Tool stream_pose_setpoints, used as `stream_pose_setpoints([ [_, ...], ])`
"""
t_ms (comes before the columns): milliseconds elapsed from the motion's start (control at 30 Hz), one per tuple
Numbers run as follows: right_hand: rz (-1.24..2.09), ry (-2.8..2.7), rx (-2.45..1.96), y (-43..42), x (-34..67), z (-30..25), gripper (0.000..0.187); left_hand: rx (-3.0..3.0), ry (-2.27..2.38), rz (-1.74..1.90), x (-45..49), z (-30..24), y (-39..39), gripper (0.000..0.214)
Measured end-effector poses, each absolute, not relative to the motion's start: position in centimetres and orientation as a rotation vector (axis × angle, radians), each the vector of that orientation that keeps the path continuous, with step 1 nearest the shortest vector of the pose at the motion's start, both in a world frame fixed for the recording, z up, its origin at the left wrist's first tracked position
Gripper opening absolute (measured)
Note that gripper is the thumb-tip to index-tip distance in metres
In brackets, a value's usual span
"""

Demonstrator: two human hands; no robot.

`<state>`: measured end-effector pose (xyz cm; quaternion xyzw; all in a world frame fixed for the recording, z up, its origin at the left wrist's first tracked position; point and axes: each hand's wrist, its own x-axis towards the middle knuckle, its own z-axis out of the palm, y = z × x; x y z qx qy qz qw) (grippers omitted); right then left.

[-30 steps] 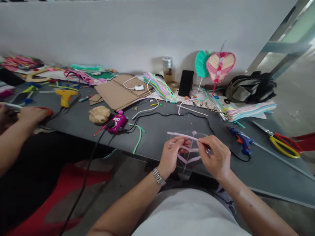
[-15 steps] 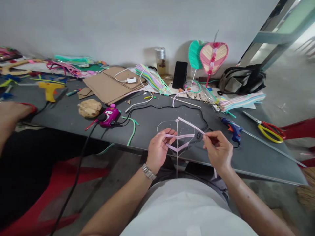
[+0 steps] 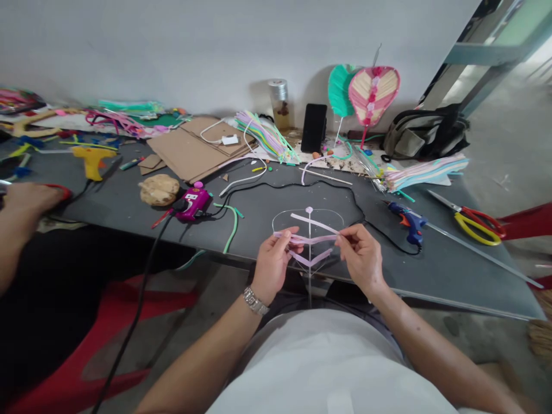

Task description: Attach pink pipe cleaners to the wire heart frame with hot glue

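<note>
My left hand [image 3: 271,265] grips a thin, clear heart-shaped wire frame [image 3: 308,214] low on its central spine [image 3: 309,282]. Several lilac strips cross the frame, and a pink bead [image 3: 309,210] tops the spine. My right hand [image 3: 360,254] pinches the end of one lilac strip [image 3: 313,238], whose other end runs into my left fingers. Another lilac strip [image 3: 313,221] lies higher on the frame. At the far left, another person's hand [image 3: 30,198] rests near a red-handled tool [image 3: 60,190].
The dark grey table [image 3: 276,230] holds a blue glue gun [image 3: 407,221], a magenta glue gun [image 3: 194,202], a yellow glue gun [image 3: 90,161], and yellow-and-red scissors [image 3: 476,225]. Cardboard sheets [image 3: 190,152] lie behind, and a black cable [image 3: 302,185] runs across the table.
My right hand has moved left, closer to the frame, and now pinches a lilac strip's end. The upper strip has dropped from my right fingers and lies across the frame.
</note>
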<state>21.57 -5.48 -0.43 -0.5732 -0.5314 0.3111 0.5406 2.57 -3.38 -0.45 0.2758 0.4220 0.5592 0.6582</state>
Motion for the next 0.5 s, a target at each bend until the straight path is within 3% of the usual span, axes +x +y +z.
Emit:
stream_pose_setpoints([
  [300,0.654,-1.221,-1.369,-5.4,22.2,-0.4,0.014,0.582,0.929,1.184,2.7,-0.1,-3.5,0.034],
  [500,0.569,-1.193,-1.488,-5.6,23.0,-0.1,0.024,0.547,0.948,1.210,2.5,-0.4,-3.3,0.037],
])
